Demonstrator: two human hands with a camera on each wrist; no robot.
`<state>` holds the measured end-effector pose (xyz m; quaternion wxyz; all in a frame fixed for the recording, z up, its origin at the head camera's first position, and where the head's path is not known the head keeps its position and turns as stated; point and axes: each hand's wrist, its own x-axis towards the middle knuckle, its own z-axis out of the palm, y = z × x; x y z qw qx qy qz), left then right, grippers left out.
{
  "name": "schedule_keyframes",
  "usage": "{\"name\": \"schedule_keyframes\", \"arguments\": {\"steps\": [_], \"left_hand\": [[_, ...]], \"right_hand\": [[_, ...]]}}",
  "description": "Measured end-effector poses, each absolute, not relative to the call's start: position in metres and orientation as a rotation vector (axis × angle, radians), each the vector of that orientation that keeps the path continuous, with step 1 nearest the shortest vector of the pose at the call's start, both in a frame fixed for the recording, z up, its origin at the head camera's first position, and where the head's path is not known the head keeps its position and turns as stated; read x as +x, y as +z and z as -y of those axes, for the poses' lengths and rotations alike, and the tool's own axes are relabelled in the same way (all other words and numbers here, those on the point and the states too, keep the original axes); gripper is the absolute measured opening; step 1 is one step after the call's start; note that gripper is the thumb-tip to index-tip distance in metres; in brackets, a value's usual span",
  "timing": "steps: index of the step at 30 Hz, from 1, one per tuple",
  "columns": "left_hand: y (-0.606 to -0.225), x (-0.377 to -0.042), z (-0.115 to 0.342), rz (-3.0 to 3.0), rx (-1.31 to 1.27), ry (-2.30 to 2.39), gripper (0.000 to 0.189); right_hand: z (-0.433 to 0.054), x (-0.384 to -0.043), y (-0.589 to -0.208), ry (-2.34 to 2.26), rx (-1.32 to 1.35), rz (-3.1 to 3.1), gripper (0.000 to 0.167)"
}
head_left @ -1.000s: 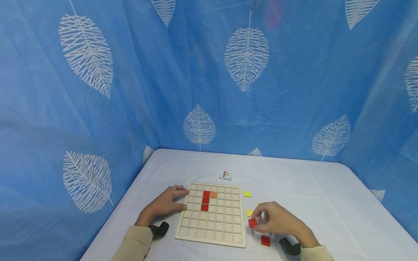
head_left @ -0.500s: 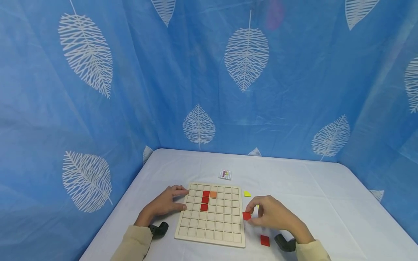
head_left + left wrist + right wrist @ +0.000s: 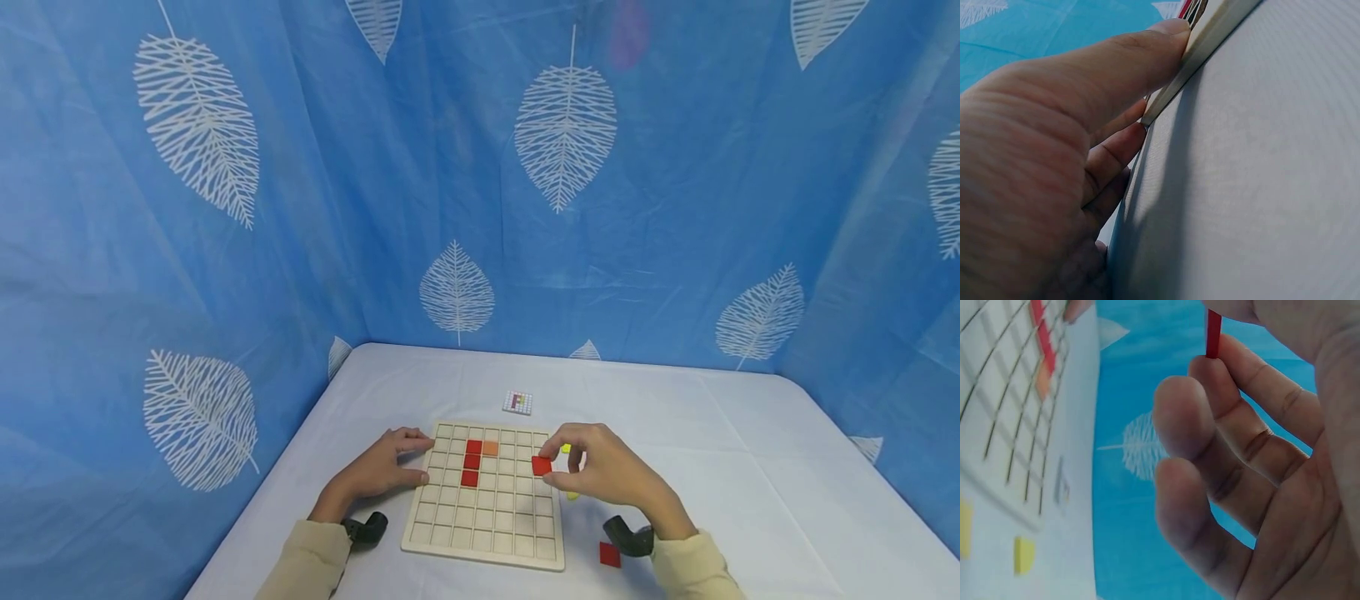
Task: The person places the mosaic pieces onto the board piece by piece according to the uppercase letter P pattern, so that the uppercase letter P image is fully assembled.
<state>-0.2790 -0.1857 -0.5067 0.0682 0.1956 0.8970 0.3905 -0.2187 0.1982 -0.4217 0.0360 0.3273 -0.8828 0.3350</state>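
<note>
My right hand pinches a red square tile between thumb and fingertips, over the right edge of a wooden grid board. In the right wrist view the red tile appears edge-on, raised off the board. Along the board's left edge rests my left hand, its fingers spread and thumb touching the rim. Set in the grid are a column of red tiles and an orange tile beside the top one.
A small pattern card lies behind the board. Another red tile lies on the white table to the right. Yellow pieces sit beside the board's right edge, partly hidden by my right hand in the head view. A blue leaf-print curtain surrounds the table.
My right hand has carried the red tile up from the table, leftward and away from me, to over the board's right side. My left hand and the board have stayed put.
</note>
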Motion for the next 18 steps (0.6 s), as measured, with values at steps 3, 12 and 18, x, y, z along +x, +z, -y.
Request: {"name": "schedule_keyframes", "arguments": {"steps": [3, 12, 18], "left_hand": [[-0.507, -0.279, 0.186, -2.695, 0.59, 1.177, 0.066], [-0.505, -0.279, 0.186, -2.693, 0.623, 1.173, 0.065], [-0.507, -0.28, 0.186, -2.696, 0.605, 1.172, 0.065]], "right_hand": [[-0.19, -0.221, -0.418, 1.08, 1.018, 2.66, 0.022], [-0.169, -0.229, -0.418, 1.16, 0.928, 2.621, 0.02], [-0.157, -0.232, -0.423, 1.229, 0.807, 2.63, 0.021]]}}
